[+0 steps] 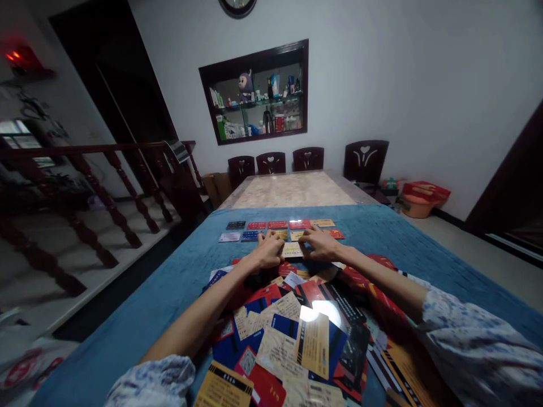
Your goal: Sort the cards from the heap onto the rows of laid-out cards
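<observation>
My left hand and my right hand grip the two ends of a pale yellow card, fingers bent around its edges. Just beyond them, two rows of cards lie on the blue cloth. The back row includes a dark card, a red card and a yellow card. In the front row are a pale card and a blue card. A loose heap of overlapping cards spreads under and between my forearms.
The stone-topped table extends past the cloth, with dark chairs around its far end. A wooden railing runs along the left. An orange bucket with a red cover stands on the floor at the right.
</observation>
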Available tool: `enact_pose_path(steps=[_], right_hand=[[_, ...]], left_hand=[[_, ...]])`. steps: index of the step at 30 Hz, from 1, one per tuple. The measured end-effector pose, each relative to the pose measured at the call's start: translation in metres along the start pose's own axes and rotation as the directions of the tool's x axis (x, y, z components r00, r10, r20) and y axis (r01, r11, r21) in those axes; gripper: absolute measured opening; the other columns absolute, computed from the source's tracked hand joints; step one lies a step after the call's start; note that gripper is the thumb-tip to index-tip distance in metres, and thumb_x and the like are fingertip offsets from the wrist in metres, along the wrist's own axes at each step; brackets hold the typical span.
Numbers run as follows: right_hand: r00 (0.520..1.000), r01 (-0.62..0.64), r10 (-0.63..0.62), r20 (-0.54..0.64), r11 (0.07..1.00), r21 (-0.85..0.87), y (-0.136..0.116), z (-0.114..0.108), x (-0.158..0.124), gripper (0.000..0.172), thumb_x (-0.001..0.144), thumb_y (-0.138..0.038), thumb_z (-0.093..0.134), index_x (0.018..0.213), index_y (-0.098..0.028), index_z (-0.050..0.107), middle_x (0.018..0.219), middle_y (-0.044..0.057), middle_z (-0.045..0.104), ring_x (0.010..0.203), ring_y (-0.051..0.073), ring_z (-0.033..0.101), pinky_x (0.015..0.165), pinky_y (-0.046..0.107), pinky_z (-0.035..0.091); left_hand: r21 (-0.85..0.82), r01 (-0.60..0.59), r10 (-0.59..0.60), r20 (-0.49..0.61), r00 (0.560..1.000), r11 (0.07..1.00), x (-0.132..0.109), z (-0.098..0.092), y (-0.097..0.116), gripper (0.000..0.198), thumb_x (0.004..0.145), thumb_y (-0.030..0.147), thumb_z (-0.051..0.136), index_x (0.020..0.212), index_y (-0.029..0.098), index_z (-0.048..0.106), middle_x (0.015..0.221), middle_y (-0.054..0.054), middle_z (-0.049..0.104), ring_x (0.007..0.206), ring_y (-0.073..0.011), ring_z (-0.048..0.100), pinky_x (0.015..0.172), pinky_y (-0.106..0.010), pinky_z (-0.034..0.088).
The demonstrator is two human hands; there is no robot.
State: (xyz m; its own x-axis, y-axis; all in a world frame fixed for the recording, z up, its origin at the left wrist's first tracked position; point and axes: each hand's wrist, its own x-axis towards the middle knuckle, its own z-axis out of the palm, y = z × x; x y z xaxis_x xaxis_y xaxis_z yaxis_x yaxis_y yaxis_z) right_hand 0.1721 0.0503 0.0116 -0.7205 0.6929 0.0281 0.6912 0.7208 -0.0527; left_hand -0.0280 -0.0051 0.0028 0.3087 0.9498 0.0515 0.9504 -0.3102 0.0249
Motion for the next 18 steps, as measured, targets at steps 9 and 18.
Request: enact_pose_path(steps=[9,18], right_hand=[[1.0,-0.027,0.027,0.002,0.998,-0.05,0.037,0.007,0.014,0.025,0.076,-0.033,0.068,0.098,-0.022,0.073,0.121,0.012,0.063,0.119,0.034,0.048,0.088,0.037,0.042],[0.997,-0.082,0.083,0.004,0.988,-0.13,0.054,0.004,0.032,0.031,0.08,-0.032,0.06,0.105,-0.022,0.074,0.121,0.014,0.064,0.112,0.033,0.052,0.085,0.038,0.042]], left_hand=[[0.028,0.002,-0.002,0.007,1.0,1.0,0.033,0.0,0.01,0.017,0.078,0.021,0.062,0.095,0.018,0.065,0.122,-0.012,0.061,0.124,-0.0337,0.038,0.096,-0.051,0.035],[0.072,0.031,-0.033,0.024,0.999,0.997,0.062,-0.003,0.015,0.021,0.08,0.017,0.056,0.098,0.019,0.067,0.125,-0.013,0.06,0.127,-0.0343,0.037,0.098,-0.055,0.036]])
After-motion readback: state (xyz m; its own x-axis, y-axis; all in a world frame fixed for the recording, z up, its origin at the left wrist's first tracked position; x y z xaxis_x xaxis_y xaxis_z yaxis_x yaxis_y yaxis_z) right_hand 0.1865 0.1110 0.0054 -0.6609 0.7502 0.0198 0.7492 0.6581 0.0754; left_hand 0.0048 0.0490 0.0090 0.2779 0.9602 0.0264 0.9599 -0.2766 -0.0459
